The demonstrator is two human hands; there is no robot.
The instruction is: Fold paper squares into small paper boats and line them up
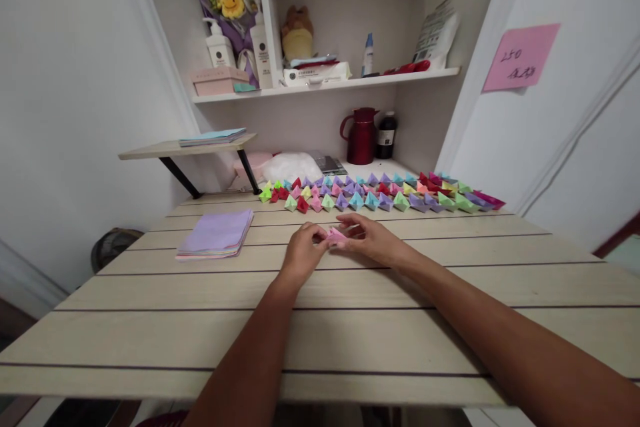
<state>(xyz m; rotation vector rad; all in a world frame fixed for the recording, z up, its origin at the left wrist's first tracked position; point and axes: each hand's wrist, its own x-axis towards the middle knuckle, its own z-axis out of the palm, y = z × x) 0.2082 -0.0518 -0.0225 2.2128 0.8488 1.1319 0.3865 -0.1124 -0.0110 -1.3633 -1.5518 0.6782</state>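
A small piece of folded pink paper is held between my two hands over the middle of the table. My left hand pinches its left edge between thumb and fingers. On the other side, my right hand grips it with the thumb and fingertips, the upper fingers curved above it. Beyond my hands stand rows of folded paper boats in many colours. Left of my hands lies a stack of square paper with a purple sheet on top.
A raised wooden shelf on black legs bears blue sheets at the left. Behind the boats are a white plastic bag, a red jug and a dark bottle. A wall shelf hangs above.
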